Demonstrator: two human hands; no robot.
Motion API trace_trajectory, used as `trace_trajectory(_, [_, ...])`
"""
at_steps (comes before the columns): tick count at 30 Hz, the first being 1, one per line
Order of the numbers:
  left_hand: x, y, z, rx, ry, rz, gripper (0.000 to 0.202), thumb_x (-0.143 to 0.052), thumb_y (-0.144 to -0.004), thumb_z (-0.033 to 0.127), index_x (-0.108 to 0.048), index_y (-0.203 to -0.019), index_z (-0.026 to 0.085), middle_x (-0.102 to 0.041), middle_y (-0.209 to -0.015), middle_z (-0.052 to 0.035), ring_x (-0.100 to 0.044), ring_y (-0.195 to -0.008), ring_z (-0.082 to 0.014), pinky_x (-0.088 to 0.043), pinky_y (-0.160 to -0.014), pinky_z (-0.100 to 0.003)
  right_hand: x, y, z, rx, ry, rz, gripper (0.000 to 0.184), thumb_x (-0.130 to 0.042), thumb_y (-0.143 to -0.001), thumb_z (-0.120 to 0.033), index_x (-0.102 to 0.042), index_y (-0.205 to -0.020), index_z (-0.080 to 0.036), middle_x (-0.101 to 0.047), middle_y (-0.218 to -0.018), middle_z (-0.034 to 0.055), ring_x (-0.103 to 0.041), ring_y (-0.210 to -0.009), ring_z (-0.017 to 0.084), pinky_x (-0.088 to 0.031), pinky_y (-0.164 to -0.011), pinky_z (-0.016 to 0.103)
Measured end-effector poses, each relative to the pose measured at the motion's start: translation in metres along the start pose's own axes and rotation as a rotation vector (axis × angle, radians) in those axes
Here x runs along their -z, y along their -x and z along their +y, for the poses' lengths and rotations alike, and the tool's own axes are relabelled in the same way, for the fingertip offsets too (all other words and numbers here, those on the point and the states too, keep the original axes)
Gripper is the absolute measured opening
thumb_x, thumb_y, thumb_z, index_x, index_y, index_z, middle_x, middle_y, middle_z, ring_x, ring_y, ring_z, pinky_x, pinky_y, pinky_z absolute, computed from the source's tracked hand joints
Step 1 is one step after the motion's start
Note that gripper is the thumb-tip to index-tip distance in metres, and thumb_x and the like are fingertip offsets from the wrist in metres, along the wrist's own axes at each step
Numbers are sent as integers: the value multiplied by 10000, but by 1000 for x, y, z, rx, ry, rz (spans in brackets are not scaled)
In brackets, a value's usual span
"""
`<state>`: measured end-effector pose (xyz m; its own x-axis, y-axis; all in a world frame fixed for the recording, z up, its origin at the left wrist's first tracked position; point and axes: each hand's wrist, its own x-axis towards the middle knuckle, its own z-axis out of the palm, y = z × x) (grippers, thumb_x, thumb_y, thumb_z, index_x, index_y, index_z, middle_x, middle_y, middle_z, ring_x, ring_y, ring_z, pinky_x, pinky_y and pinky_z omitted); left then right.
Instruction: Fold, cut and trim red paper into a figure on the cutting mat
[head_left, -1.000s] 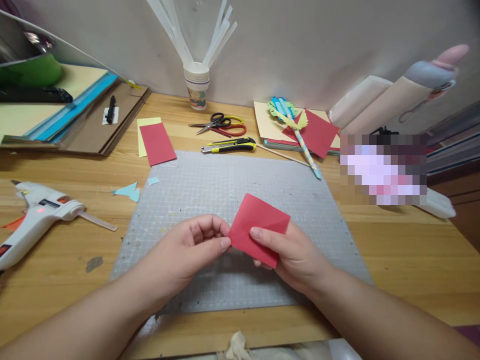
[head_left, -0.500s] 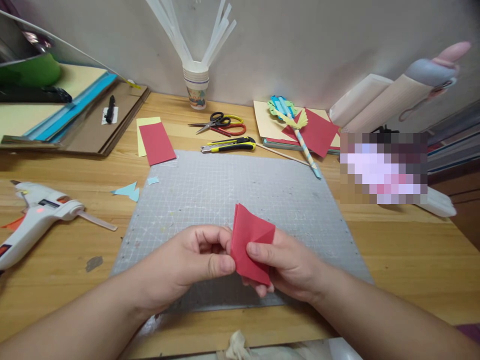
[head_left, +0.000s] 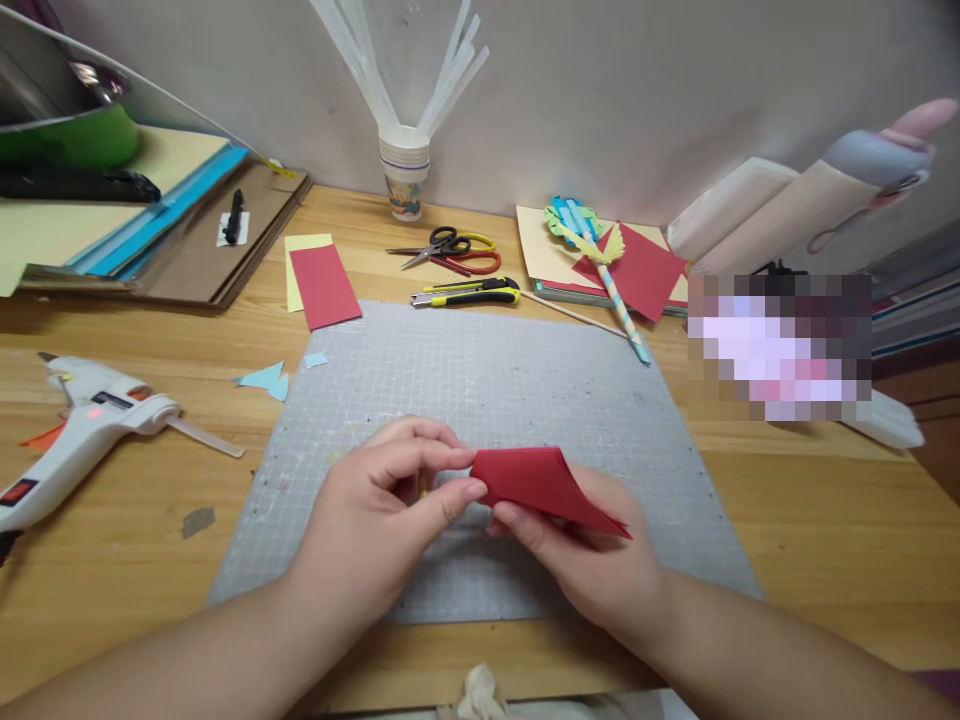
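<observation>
Head view showed a folded red paper (head_left: 544, 485) held just above the near middle of the grey cutting mat (head_left: 487, 370), its long pointed tip aimed right. It looked thin and very light, limp enough to sag unless supported, and likely to take a crease or tear wherever it was squeezed hard. Judged from that, the safest places to hold it were the folded edge and the corners, pinched lightly rather than across the flat middle.

The left hand (head_left: 375, 510) came in from the near left with its wrist low. Its fingers (head_left: 442, 500) were curled and closed on the paper's left corner, thumb below and forefinger above. The right hand (head_left: 592, 560) lay under the sheet, palm turned up, with the thumb pressed against the near edge, so it gripped the paper too.

A white glue gun (head_left: 82, 420) lay on the bench (head_left: 787, 500) well to the left. Scissors (head_left: 450, 248) and a utility knife (head_left: 469, 294) sat beyond the mat's far edge.
</observation>
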<state>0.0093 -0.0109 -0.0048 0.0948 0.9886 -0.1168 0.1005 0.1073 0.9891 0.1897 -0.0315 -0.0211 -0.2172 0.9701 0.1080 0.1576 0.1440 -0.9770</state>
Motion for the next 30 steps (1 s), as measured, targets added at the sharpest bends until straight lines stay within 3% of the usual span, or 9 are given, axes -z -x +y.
trace_trajectory(3, [-2,1,0,4,93,-8,47,-756,-683,239,-734,-644,223,-635,-794,-23,-588,-765,-165,-472,-687,-292,1,0,-1,45,-5,-7,61,-688,-857,-275,-734,-894,-291,-720,-759,-2,-654,-665,177,-542,-653,334])
trace_trajectory(9, [-3,2,2,-31,187,-31,83,-739,-684,200,-690,-617,204,-622,-761,-10,-586,-697,-134,-488,-645,-262,0,-1,3,-96,-221,-33,95,-687,-865,-300,-750,-934,-283,-748,-790,5,-696,-709,185,-557,-667,336])
trace_trajectory(15, [3,8,6,-268,-119,-75,80,-663,-773,184,-686,-720,239,-693,-752,-7,-638,-727,-160,-488,-654,-272,-2,-5,4,-100,-361,-100,44,-715,-840,-283,-747,-869,-287,-750,-853,11,-698,-785,184,-562,-740,350])
trace_trajectory(17, [10,9,8,-364,-246,-56,94,-647,-795,177,-684,-761,257,-713,-774,1,-655,-754,-165,-495,-696,-280,1,-7,4,-91,-350,-95,106,-741,-817,-310,-724,-920,-289,-749,-905,19,-700,-842,196,-563,-776,366])
trace_trajectory(19, [17,8,8,-458,-385,-33,107,-633,-813,168,-677,-797,265,-723,-807,8,-664,-769,-159,-494,-712,-271,6,-9,5,-24,-303,-32,264,-762,-796,-348,-672,-1041,-311,-728,-1013,27,-685,-945,212,-550,-841,393])
trace_trajectory(23, [22,3,4,-608,-675,-124,81,-615,-836,172,-669,-840,232,-728,-841,-7,-661,-769,-160,-483,-699,-275,16,-12,-1,343,81,58,425,-763,-797,-324,-589,-1185,-337,-662,-1136,41,-590,-1104,242,-396,-1022,463])
trace_trajectory(25, [20,2,1,-653,-763,-208,72,-604,-842,170,-665,-851,207,-722,-822,-17,-649,-748,-163,-476,-695,-293,18,-12,-8,436,319,-46,378,-745,-812,-269,-594,-1156,-304,-689,-1054,39,-623,-980,226,-392,-964,448])
trace_trajectory(27, [16,4,0,-682,-794,-255,65,-598,-844,166,-657,-845,193,-709,-791,-20,-635,-726,-164,-467,-682,-304,17,-10,-13,440,449,-158,292,-697,-846,-212,-598,-1113,-276,-715,-942,22,-642,-844,196,-407,-864,419])
trace_trajectory(30, [11,9,4,-675,-716,-249,54,-602,-842,160,-635,-832,201,-689,-770,-15,-624,-722,-154,-468,-668,-292,16,-8,-18,431,416,-219,217,-616,-889,-150,-613,-1062,-280,-731,-882,3,-660,-788,171,-413,-802,393])
